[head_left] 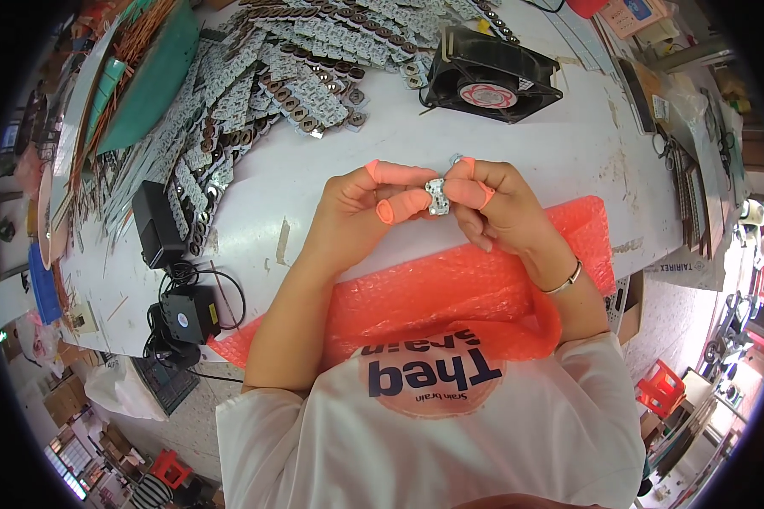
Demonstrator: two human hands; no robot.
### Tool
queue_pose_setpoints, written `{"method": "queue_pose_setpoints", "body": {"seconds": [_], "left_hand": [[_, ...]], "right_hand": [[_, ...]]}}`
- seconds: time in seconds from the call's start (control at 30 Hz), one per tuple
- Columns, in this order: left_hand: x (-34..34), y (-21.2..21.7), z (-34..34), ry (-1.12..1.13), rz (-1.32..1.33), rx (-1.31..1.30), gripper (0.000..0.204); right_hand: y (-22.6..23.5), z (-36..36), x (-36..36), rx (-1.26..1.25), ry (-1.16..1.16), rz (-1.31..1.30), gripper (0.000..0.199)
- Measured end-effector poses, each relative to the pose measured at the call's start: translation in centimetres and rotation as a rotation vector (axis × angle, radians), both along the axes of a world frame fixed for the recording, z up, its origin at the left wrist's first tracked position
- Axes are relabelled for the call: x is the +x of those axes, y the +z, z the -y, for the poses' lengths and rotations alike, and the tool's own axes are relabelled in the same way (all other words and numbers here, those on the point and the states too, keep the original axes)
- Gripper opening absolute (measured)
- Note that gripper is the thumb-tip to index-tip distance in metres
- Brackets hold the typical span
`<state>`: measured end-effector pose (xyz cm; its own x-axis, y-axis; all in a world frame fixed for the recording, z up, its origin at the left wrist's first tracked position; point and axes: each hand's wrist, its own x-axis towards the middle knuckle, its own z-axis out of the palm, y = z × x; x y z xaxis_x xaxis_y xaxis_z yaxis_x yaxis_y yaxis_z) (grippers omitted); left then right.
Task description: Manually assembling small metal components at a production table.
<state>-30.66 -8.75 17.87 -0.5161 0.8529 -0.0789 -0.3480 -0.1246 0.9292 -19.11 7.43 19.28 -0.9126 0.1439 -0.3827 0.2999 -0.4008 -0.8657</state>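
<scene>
Between my two hands, above the white table, is a small pale circuit board (pixel 437 197) with dark spots on its face. My left hand (pixel 373 204) pinches its left side with thumb and forefinger. On the other side my right hand (pixel 488 199) grips it too, its remaining fingers curled below. Orange finger cots cover the thumb and forefinger tips of both hands. A small greyish piece (pixel 456 159) shows at the right forefinger, too small to name. Red bubble wrap (pixel 433 293) lies along the table's near edge, under my forearms.
Many strips of similar boards (pixel 314 93) are heaped at the far side. A black fan (pixel 492 76) stands at the back right. Black power adapters (pixel 191 314) with cables sit at the left. Bundled thin wires (pixel 132 51) rest by a green curved sheet (pixel 157 76).
</scene>
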Motion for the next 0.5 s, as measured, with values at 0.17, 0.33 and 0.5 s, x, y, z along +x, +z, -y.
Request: {"method": "queue_pose_setpoints", "body": {"seconds": [0.17,0.33,0.5], "left_hand": [[0.21,0.01,-0.39,0.011,0.092,-0.008,0.018],[-0.03,-0.16,-0.66,0.001,0.144,-0.002,0.016],[0.14,-0.46,-0.93,0.008,0.083,0.037,0.019]], "right_hand": [[0.21,-0.38,-0.01,-0.047,0.024,0.008,0.022],[-0.01,-0.49,-0.16,-0.007,0.025,0.012,0.022],[-0.25,0.0,-0.39,-0.073,-0.109,-0.01,0.019]]}}
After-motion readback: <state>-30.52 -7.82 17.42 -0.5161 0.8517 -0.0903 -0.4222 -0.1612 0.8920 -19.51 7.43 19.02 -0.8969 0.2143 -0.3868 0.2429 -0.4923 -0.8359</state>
